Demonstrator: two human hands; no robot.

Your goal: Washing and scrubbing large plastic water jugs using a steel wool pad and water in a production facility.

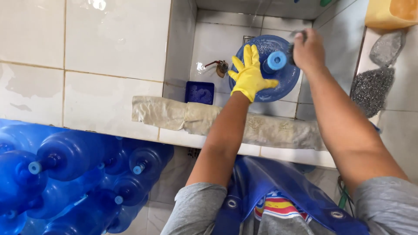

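Note:
A large blue water jug (283,82) stands upright in a tiled wash basin (217,39), its light-blue neck (276,60) pointing up at me. My left hand (250,75), in a yellow rubber glove, lies flat with spread fingers on the jug's shoulder. My bare right hand (308,50) is closed around a dark scrubber (295,36) pressed against the jug next to the neck. A thin stream of water falls behind the jug.
A worn cloth (226,119) is draped over the basin's front ledge. A small blue tub (199,92) and a brass tap (220,66) sit left of the jug. Several blue jugs (69,174) lie stacked at lower left. Scouring pads (374,82) rest on the right counter.

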